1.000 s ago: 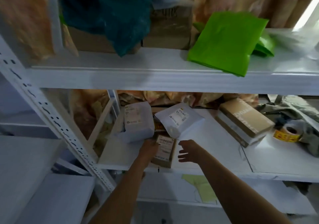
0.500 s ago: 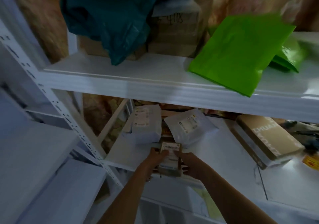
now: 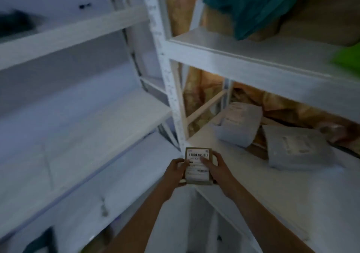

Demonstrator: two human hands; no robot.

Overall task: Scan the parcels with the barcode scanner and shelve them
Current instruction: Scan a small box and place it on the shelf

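White metal shelving [image 3: 229, 57] fills my view, two racks meeting at a corner; I hold a small brown cardboard parcel with a white barcode label [image 3: 197, 166] just off the front corner of the right rack's middle shelf, left hand [image 3: 175, 172] gripping its left edge, right hand [image 3: 218, 168] wrapped round its right; no scanner shows, so I cannot tell whether it is scanned; shelving remains. Two grey plastic mailers [image 3: 238, 123] lie further in; a teal bag [image 3: 251, 5] sits above.

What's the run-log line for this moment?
phase: parcel in hand | left hand: holds small box | right hand: holds same box | label: faces up | scanner: not in view
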